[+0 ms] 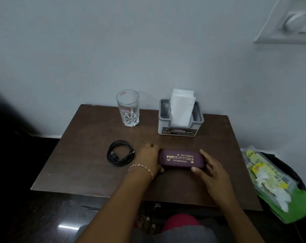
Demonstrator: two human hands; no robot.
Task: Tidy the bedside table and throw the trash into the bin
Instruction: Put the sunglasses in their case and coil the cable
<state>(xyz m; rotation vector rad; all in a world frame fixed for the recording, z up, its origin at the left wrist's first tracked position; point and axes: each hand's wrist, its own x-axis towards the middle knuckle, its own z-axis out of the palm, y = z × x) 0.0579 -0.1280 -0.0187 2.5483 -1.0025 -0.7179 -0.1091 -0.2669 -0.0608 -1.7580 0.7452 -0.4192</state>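
A maroon spectacle case (181, 159) with gold lettering lies near the front middle of the brown bedside table (89, 155). My left hand (149, 159) grips its left end, and my right hand (207, 168) holds its right end with thumb in front and fingers behind. A coiled black cable (120, 153) lies to the left of the case. The bin (278, 181), lined in black, stands to the right of the table and holds yellow and green wrappers and white tissue.
A clear glass tumbler (128, 107) stands at the back of the table. To its right a grey holder (179, 120) carries white napkins. The wall runs directly behind the table. Dark floor lies to the left.
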